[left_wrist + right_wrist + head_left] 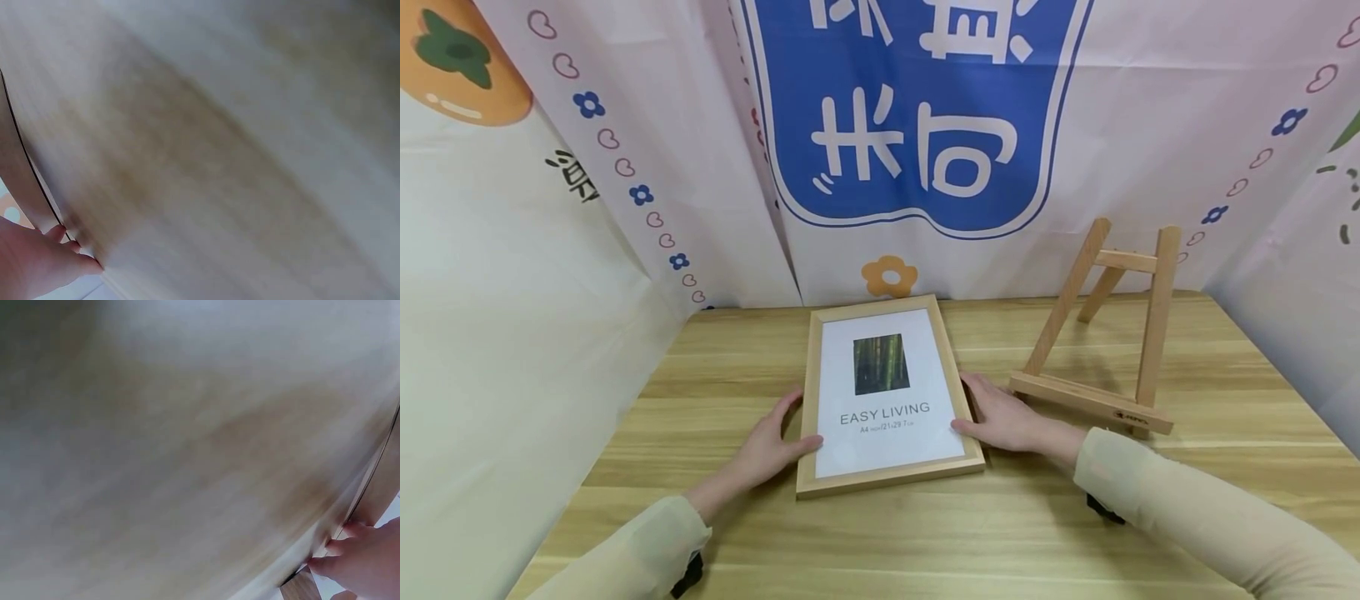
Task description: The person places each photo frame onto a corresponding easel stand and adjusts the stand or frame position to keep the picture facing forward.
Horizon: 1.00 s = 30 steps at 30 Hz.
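White patterned cloth hangs behind a brown wood-grain table; left hand and right hand pinch opposite sides of the pale wooden rectangular picture frame at the table's middle, good places to hold, as it seems light, stiff, with fragile front

The left sleeve is pale cream and ends in a loose cuff above the bare left hand. The matching right sleeve, creased farther up, ends above the bare right hand. Something black shows beneath each cuff.
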{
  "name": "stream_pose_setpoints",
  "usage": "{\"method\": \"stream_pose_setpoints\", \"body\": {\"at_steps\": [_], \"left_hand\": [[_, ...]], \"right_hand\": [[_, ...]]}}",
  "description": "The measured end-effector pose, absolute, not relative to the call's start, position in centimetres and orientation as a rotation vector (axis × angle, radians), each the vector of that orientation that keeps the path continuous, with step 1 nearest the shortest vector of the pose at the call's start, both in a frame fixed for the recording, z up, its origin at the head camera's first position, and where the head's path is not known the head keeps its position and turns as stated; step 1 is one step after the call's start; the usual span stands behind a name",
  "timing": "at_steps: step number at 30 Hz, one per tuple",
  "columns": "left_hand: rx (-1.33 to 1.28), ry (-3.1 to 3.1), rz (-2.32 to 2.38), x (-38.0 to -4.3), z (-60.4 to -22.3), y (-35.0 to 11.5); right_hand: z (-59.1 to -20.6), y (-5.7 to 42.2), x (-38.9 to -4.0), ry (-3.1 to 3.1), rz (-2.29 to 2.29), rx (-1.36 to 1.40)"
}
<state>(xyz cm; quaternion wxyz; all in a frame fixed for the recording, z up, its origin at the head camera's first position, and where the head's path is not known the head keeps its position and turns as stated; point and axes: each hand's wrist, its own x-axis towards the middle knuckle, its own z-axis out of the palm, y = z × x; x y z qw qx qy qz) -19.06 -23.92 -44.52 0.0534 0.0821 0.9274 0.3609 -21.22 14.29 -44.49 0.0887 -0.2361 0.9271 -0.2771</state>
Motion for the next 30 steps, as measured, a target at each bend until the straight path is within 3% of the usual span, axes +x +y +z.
{"method": "stream_pose_setpoints", "body": {"at_steps": [30], "left_hand": [[0.063, 2.677, 1.272, -19.13, -43.91, -22.95]], "right_hand": [[-44.43, 13.88, -21.47, 2.61, -1.169, -0.673]]}}
